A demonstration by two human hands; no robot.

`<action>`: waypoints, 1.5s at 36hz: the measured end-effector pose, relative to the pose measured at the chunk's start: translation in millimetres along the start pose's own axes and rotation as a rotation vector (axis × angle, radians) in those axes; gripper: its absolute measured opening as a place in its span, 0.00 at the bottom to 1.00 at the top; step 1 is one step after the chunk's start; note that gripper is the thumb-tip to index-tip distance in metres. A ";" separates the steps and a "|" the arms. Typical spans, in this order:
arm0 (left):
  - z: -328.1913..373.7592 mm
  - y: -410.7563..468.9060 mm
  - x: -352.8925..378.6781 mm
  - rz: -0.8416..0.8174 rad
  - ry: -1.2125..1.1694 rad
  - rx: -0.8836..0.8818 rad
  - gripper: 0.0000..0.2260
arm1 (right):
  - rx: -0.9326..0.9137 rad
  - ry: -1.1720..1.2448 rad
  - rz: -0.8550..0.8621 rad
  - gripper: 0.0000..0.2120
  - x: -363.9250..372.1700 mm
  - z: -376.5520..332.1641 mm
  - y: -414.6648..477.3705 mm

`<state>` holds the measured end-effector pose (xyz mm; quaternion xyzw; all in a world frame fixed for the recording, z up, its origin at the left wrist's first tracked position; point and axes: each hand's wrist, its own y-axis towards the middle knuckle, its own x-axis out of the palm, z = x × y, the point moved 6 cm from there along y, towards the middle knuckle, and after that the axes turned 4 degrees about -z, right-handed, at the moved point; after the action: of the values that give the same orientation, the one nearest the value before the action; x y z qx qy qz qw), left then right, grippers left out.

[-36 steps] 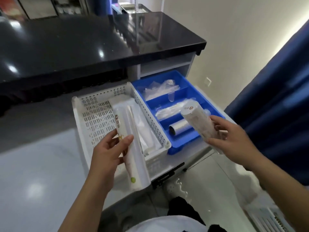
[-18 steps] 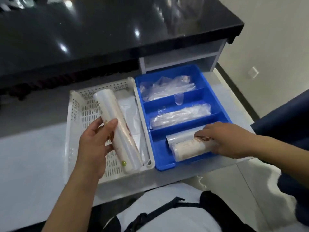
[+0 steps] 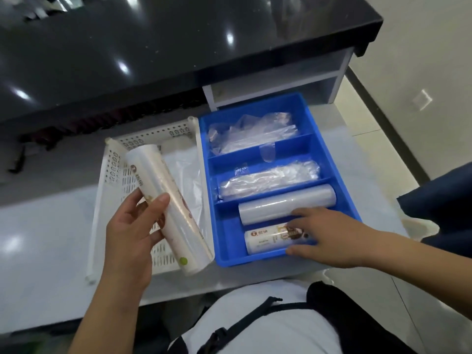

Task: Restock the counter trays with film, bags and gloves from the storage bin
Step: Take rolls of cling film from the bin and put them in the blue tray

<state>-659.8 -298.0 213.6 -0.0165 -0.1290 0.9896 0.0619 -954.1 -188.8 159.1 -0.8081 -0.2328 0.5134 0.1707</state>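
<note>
Head view looks down on a pale surface [image 3: 46, 238] carrying a white perforated basket [image 3: 112, 175] beside a blue divided tray [image 3: 332, 149]. Left hand [image 3: 130, 238] wraps its grip around a long film roll [image 3: 163, 200], tilted above the basket. Right hand [image 3: 329, 238] rests its loosely spread fingers on a printed film roll [image 3: 265, 238] in the tray's nearest compartment, beside a plain roll [image 3: 286, 203] (bagged plastic fills the two farther compartments).

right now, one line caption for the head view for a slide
Right hand sets a printed roll in the blue tray; left hand holds a long roll.
</note>
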 end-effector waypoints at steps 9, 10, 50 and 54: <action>32.0 3.9 57.3 -0.144 0.314 0.164 0.29 | -0.045 0.154 0.092 0.26 -17.9 20.7 -21.6; 36.0 4.2 67.4 -0.183 0.368 0.187 0.30 | -0.027 0.188 0.139 0.26 -24.3 26.4 -27.8; -40.5 -19.2 208.1 -0.656 1.244 0.493 0.35 | 0.139 0.526 0.689 0.25 17.2 52.3 -84.0; -35.6 -26.8 163.2 -0.522 1.174 0.397 0.36 | 0.074 0.522 0.667 0.26 8.7 36.0 -80.6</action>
<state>-816.7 -242.6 183.4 -0.5084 0.1106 0.7741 0.3607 -999.9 -115.5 179.1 -0.9354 0.1109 0.3266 0.0773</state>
